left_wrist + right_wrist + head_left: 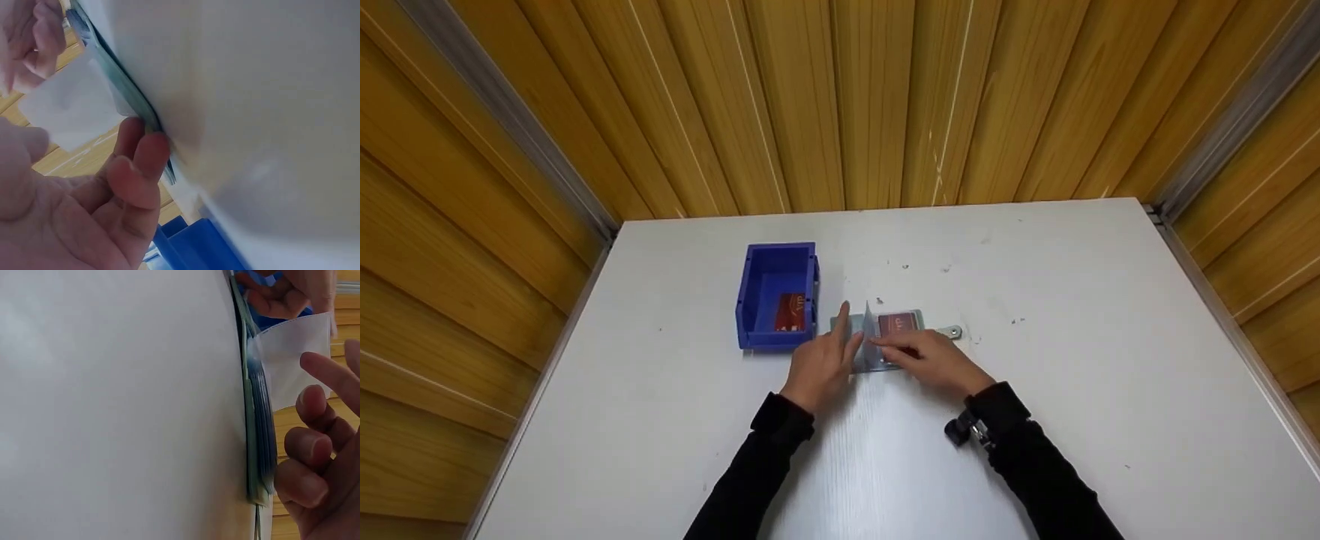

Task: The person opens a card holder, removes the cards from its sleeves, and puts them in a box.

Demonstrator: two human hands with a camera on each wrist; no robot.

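Head view: fairly bright, even light; tabletop [1095, 360] has soft sheen low centre, faint shadows beside sleeves [746, 480]. Wide-angle, walls [870, 97] splay outward. Wrist views: hazy, washed out, fingers [138, 185] soft, pale glare patches.

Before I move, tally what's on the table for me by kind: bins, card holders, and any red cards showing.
Blue bin: 1
Open card holder: 1
Red cards showing: 2, one in the bin, another in the holder; more may be hidden
Total: 4
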